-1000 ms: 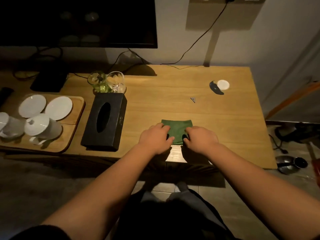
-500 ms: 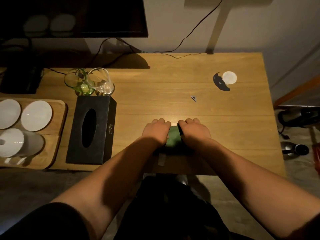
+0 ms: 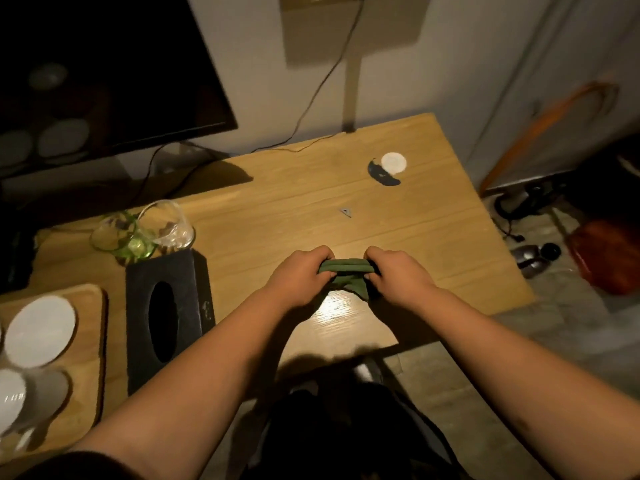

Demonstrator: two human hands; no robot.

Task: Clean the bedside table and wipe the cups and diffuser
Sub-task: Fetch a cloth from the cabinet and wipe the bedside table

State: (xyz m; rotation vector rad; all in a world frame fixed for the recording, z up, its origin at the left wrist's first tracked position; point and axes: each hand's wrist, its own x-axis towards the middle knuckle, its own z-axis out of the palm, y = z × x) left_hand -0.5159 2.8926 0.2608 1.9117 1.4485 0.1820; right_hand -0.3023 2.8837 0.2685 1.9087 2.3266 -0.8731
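Cups (image 3: 31, 400) lay at far left on the tray (image 3: 93, 341), white and probably ceramic, so I judged them hard, breakable and best gripped around the body. Glasses (image 3: 145, 230) stood behind the tissue box (image 3: 169, 313), thin-walled and likely slippery; I judged a grip low on the wall safest. My left hand (image 3: 298, 282) pinched the left end of the cloth (image 3: 346, 271), fingers curled closed on it. The cloth hung just above the table (image 3: 433, 237), bunched into a roll between both hands, a fold sagging beneath. It looked soft, light and limp, so I judged it needed holding at both ends. My right hand (image 3: 398, 275) pinched the right end likewise. I could not tell which item was the diffuser.
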